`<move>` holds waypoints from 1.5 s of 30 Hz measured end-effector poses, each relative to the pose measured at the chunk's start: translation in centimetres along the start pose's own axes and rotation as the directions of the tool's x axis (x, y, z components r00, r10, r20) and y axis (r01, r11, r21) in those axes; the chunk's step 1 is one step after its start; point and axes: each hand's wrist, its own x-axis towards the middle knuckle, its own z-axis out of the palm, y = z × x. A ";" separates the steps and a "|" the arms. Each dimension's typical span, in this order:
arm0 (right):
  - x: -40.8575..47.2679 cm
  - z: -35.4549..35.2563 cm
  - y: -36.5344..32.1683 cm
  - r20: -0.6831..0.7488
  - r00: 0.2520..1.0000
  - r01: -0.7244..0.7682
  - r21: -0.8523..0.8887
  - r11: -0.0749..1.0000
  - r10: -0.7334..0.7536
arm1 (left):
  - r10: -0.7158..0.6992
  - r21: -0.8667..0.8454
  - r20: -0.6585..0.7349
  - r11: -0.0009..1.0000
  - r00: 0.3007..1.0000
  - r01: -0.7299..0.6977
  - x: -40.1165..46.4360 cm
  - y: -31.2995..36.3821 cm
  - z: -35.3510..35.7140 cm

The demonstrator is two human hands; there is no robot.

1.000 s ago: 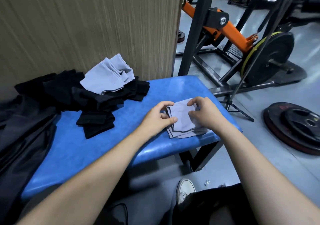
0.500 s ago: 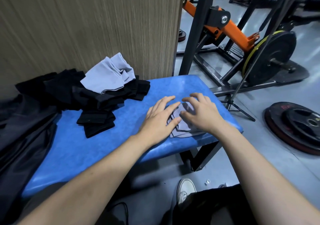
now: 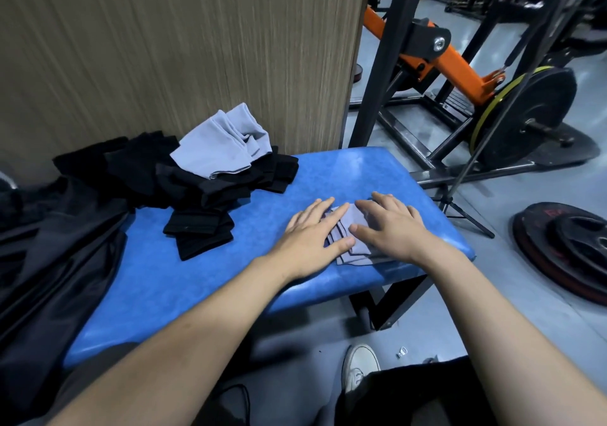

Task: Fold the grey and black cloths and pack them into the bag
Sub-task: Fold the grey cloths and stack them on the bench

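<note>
Both hands have flattened out since a second ago, when their fingers were curled and pinching the cloth's edges; now the left hand (image 3: 308,235) and the right hand (image 3: 391,228) lie palm down with fingers straight, pressing on the folded grey cloth (image 3: 353,228), gripping nothing. That cloth sits under and between the two palms, near the close right corner of the blue counter (image 3: 203,281), with its dark-stitched edges showing just below the left thumb. Well to the left of the left hand, farther back, a pile of black cloths (image 3: 197,202) spreads over the counter, and a loosely bunched grey cloth (image 3: 223,143) rests on top of that pile. Farther left still, dark shiny fabric (image 3: 49,261) drapes over the counter's left end; whether it is the bag cannot be told. Beyond the right hand stands a black frame with an orange arm (image 3: 460,67) and a loaded weight plate (image 3: 532,113), and to its right more plates (image 3: 571,248) lie flat on the floor.
</note>
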 end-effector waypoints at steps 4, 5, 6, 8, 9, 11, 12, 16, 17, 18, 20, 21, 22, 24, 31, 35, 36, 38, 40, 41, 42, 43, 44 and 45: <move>0.4 -0.3 -1.2 -0.135 0.991 -0.020 -0.059 0.998 0.012 | 0.009 -0.033 -0.141 0.999 0.990 -0.014 -0.6 -0.3 -1.2; 0.8 -0.2 -1.9 -0.156 0.988 -0.014 -0.063 0.998 0.004 | 0.001 -0.037 -0.177 0.999 0.984 -0.008 -1.0 -0.7 -1.8; 1.1 -0.2 -2.6 -0.169 0.986 -0.005 -0.057 0.998 -0.005 | -0.005 -0.044 -0.211 0.999 0.977 -0.004 -1.3 -1.1 -2.4; 1.9 0.0 -4.2 -0.183 0.983 0.026 -0.032 0.999 -0.032 | -0.010 -0.040 -0.279 0.999 0.960 -0.001 -2.2 -2.5 -4.0; 2.2 0.2 -5.1 -0.190 0.981 0.043 -0.022 0.999 -0.046 | -0.011 -0.025 -0.321 1.000 0.947 0.003 -2.6 -3.3 -4.8; 2.7 0.5 -6.7 -0.200 0.977 0.075 -0.015 0.997 -0.077 | -0.028 -0.001 -0.419 1.000 0.907 0.030 -3.4 -5.1 -6.6; 2.8 0.7 -7.4 -0.203 0.975 0.093 -0.013 0.996 -0.094 | -0.044 0.005 -0.469 0.999 0.882 0.052 -3.8 -5.9 -7.4; 3.4 1.6 -9.8 -0.182 0.970 0.164 0.004 0.987 -0.160 | -0.126 0.057 -0.572 0.980 0.810 0.193 -4.7 -9.1 -10.0; 3.6 1.8 -10.3 -0.176 0.970 0.176 0.017 0.984 -0.170 | -0.151 0.066 -0.575 0.971 0.804 0.230 -4.7 -9.7 -10.3; 3.9 2.0 -10.8 -0.172 0.969 0.186 0.040 0.982 -0.177 | -0.173 0.073 -0.573 0.963 0.801 0.261 -4.7 -10.1 -10.5; 4.5 2.3 -11.9 -0.177 0.966 0.207 0.103 0.973 -0.186 | -0.203 0.080 -0.563 0.951 0.801 0.298 -4.5 -10.7 -10.6; 4.8 2.4 -12.6 -0.185 0.963 0.219 0.130 0.967 -0.193 | -0.211 0.082 -0.560 0.948 0.801 0.307 -4.5 -10.8 -10.6; 5.1 2.6 -13.3 -0.196 0.960 0.232 0.150 0.961 -0.201 | -0.215 0.083 -0.559 0.946 0.801 0.312 -4.4 -10.8 -10.6; 5.8 3.1 -14.8 -0.213 0.953 0.255 0.177 0.951 -0.216 | -0.217 0.083 -0.564 0.945 0.797 0.316 -4.3 -10.8 -10.6; 7.6 4.0 -18.7 -0.212 0.956 0.259 0.292 0.921 -0.201 | -0.259 0.049 -0.623 0.929 0.738 0.367 -4.4 -11.8 -11.5; 8.4 4.2 -19.9 -0.147 0.985 0.149 0.432 0.889 -0.094 | -0.305 0.007 -0.611 0.921 0.731 0.390 -4.3 -12.5 -11.9; 8.6 4.2 -20.2 -0.119 0.991 0.113 0.468 0.877 -0.064 | -0.319 -0.003 -0.601 0.918 0.733 0.397 -4.2 -12.6 -12.0; 8.8 4.4 -20.6 -0.102 0.994 0.082 0.496 0.864 -0.036 | -0.343 -0.010 -0.584 0.909 0.735 0.417 -3.9 -12.7 -11.8; 8.9 4.4 -20.9 -0.146 0.989 0.107 0.505 0.856 -0.037 | -0.356 -0.016 -0.588 0.903 0.727 0.429 -3.7 -12.5 -11.7; 8.8 4.4 -21.1 -0.177 0.983 0.128 0.511 0.850 -0.042 | -0.359 -0.021 -0.593 0.902 0.721 0.431 -3.6 -12.4 -11.6; 8.7 4.4 -21.2 -0.208 0.977 0.152 0.515 0.843 -0.049 | -0.359 -0.026 -0.597 0.903 0.718 0.429 -3.6 -12.3 -11.6; 8.5 4.3 -21.3 -0.240 0.969 0.179 0.517 0.837 -0.058 | -0.356 -0.029 -0.600 0.905 0.716 0.425 -3.6 -12.2 -11.5; 8.3 4.2 -21.4 -0.268 0.961 0.206 0.524 0.827 -0.070 | -0.350 -0.031 -0.605 0.908 0.715 0.418 -3.6 -12.1 -11.5; 8.1 4.2 -21.5 -0.289 0.954 0.235 0.540 0.808 -0.084 | -0.344 -0.036 -0.612 0.912 0.712 0.409 -3.7 -12.0 -11.4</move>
